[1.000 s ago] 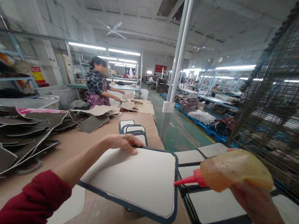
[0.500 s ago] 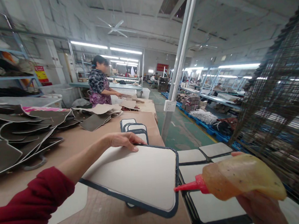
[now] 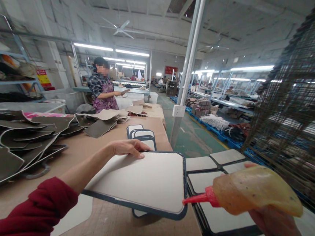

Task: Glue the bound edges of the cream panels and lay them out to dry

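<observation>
My left hand point(image 3: 128, 148) lies with fingers curled over the far edge of a white panel with a dark blue border point(image 3: 143, 183), which rests on the brown worktable point(image 3: 106, 229) and overhangs its right edge. My right hand point(image 3: 277, 223) grips a soft amber squeeze bottle point(image 3: 256, 193) held sideways. Its red nozzle point(image 3: 197, 198) touches the panel's right border near the lower corner.
More bordered white panels point(image 3: 223, 215) lie on a lower surface to the right, and a small stack point(image 3: 141, 134) sits farther along the table. Grey cut pieces point(image 3: 19, 144) pile up at left. A person point(image 3: 101, 90) works beyond. A wire rack point(image 3: 300, 113) stands at right, a pole point(image 3: 191, 61) in the middle.
The nozzle tip has slid down the panel's right border toward its lower corner. The panel has tilted slightly flatter. The person beyond has lifted a piece.
</observation>
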Action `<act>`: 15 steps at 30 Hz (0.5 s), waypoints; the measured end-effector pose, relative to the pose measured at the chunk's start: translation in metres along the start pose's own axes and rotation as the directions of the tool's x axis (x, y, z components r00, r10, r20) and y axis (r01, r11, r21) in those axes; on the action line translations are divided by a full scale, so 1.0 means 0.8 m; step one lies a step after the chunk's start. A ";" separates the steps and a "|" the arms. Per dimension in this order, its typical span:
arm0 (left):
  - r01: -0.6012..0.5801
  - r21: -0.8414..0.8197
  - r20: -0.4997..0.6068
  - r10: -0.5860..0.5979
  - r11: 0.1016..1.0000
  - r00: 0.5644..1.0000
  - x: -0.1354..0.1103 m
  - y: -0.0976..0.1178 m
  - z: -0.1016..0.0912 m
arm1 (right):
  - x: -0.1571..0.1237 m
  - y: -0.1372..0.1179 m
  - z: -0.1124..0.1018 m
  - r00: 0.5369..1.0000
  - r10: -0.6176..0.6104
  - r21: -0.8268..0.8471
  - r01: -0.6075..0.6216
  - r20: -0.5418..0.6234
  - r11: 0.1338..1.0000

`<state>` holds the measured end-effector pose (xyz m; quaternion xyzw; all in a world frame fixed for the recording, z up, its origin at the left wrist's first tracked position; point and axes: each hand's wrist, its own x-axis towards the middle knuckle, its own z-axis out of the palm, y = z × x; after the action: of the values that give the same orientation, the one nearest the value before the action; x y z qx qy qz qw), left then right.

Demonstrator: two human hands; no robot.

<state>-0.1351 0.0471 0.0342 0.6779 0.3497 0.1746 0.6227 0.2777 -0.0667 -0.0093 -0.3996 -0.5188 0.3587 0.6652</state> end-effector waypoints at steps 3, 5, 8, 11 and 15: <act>-0.001 -0.019 -0.002 0.000 1.000 1.000 -0.002 -0.003 -0.001 | -0.007 0.004 0.003 1.000 0.017 0.058 -0.019 0.024 0.998; 0.000 -0.039 -0.003 0.000 0.999 1.000 -0.004 -0.007 -0.001 | -0.010 0.007 0.003 1.000 -0.003 0.060 0.001 0.029 0.998; -0.003 -0.078 -0.013 0.002 0.997 1.000 -0.006 -0.017 -0.005 | -0.012 0.008 0.003 1.000 -0.022 0.027 0.022 0.000 0.999; -0.034 -0.095 -0.028 0.031 0.995 0.999 -0.004 -0.030 -0.009 | -0.008 0.011 -0.002 0.997 -0.042 0.043 0.045 -0.068 0.998; -0.056 -0.107 -0.074 0.048 0.993 0.996 -0.005 -0.042 -0.009 | 0.000 0.030 -0.017 0.982 -0.180 0.101 0.185 -0.062 0.977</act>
<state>-0.1515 0.0493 0.0035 0.6453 0.3439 0.2333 0.6410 0.2899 -0.0589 -0.0327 -0.3236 -0.5159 0.3126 0.7290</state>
